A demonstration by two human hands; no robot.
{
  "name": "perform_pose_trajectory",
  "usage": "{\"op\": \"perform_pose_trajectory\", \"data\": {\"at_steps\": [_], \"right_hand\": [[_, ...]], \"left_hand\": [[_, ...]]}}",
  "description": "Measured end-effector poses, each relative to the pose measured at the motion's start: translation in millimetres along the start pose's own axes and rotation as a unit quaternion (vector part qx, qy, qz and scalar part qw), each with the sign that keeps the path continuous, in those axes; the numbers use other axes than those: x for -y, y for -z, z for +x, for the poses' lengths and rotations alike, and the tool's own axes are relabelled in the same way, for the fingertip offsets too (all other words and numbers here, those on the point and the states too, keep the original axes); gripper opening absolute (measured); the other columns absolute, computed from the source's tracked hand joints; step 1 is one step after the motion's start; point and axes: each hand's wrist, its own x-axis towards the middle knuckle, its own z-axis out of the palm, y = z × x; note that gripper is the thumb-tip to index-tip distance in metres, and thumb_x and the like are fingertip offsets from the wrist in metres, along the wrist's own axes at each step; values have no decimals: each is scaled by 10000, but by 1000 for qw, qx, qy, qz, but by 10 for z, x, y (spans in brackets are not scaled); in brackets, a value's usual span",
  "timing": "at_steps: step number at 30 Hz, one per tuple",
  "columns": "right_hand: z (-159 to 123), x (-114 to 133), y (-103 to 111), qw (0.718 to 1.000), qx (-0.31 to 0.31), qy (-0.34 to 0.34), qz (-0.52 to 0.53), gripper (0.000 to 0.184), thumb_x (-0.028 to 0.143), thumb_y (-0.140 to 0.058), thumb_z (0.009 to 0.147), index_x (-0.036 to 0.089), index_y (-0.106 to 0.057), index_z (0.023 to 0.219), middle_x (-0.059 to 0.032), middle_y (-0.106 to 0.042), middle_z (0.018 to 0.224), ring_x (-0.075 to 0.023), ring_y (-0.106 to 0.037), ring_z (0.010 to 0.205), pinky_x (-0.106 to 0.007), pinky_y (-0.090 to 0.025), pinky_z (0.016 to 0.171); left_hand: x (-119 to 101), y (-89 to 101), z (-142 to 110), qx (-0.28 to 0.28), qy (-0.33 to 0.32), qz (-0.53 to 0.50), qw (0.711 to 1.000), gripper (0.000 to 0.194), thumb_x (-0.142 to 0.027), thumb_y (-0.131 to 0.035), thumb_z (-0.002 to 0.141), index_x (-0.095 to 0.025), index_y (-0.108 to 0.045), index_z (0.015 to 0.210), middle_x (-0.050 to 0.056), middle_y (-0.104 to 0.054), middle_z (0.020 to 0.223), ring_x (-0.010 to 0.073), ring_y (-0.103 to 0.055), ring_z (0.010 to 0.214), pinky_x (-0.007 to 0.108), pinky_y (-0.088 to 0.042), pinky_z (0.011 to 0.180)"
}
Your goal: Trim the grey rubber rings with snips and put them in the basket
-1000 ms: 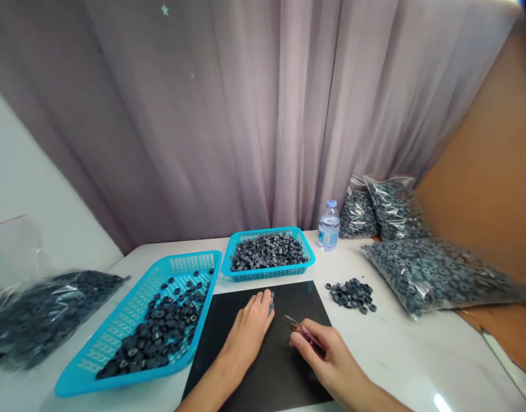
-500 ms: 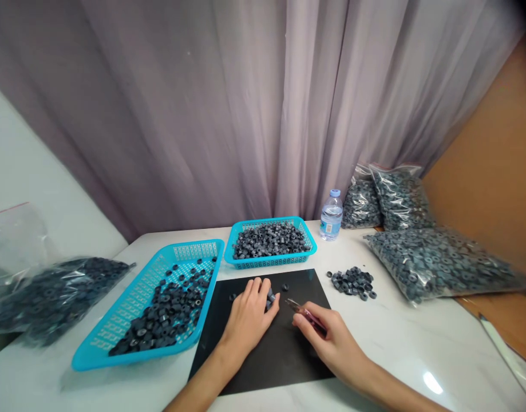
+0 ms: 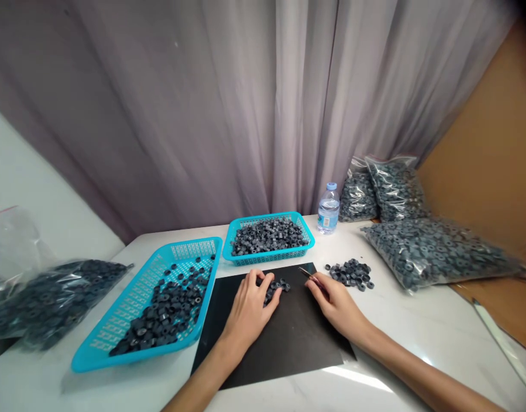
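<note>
My left hand (image 3: 250,306) is closed with curled fingers over a cluster of small dark grey rings (image 3: 281,284) on the black mat (image 3: 284,349). Some rings lie between its thumb and forefinger; the palm hides others. My right hand (image 3: 333,300) grips a slender tool (image 3: 306,271) with a pointed metal tip and a pinkish handle; its exact kind is unclear. The tip points up and left near the mat's far right edge, apart from the rings. Beyond the right hand, a loose pile of similar rings (image 3: 352,274) lies on the white table.
Blue baskets holding rings stand at the left (image 3: 117,320) and at the back (image 3: 269,255). A water bottle (image 3: 328,209) stands behind the pile. Filled clear bags lie at the right (image 3: 434,252) and left (image 3: 69,292). A grey curtain (image 3: 228,114) hangs behind the table.
My right hand has moved right and away with the tool, toward the loose pile. More rings now show by my left fingertips. The view has shifted slightly.
</note>
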Motion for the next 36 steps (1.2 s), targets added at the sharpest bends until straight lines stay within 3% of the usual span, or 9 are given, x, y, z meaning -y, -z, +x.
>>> {"op": "perform_pose_trajectory", "data": {"at_steps": [10, 21, 28, 36], "right_hand": [[-12, 75, -12, 997, 25, 46, -65, 258, 302, -352, 1070, 232, -547, 916, -58, -645, 930, -226, -649, 865, -331, -483, 777], [36, 83, -20, 994, 34, 61, -89, 241, 293, -387, 1069, 231, -568, 921, -48, -657, 922, -206, -668, 858, -308, -498, 767], [47, 79, -28, 994, 34, 59, -83, 259, 299, -393, 1070, 224, -573, 900, -39, -656, 903, -199, -664, 842, -300, -484, 754], [38, 112, -38, 995, 40, 54, -73, 259, 305, -402, 1064, 224, -573, 886, -40, -652, 889, -204, -662, 833, -301, -481, 748]], "left_hand": [[39, 49, 34, -28, -14, -19, 999, 211, -356, -562, 996, -232, -658, 1137, 56, -624, 1031, 231, -693, 888, 386, -566, 846], [31, 161, 87, -67, -15, -56, 996, 158, -313, -576, 984, -238, -703, 928, 49, -654, 974, 228, -661, 912, 363, -559, 837], [5, 229, 81, -85, -16, -66, 994, 237, -247, -489, 1016, -218, -653, 848, 45, -684, 904, 214, -672, 891, 357, -554, 831], [-6, 230, 75, -69, -9, -79, 994, 208, -255, -489, 1017, -225, -661, 904, 40, -739, 951, 207, -716, 928, 353, -580, 877]]}}
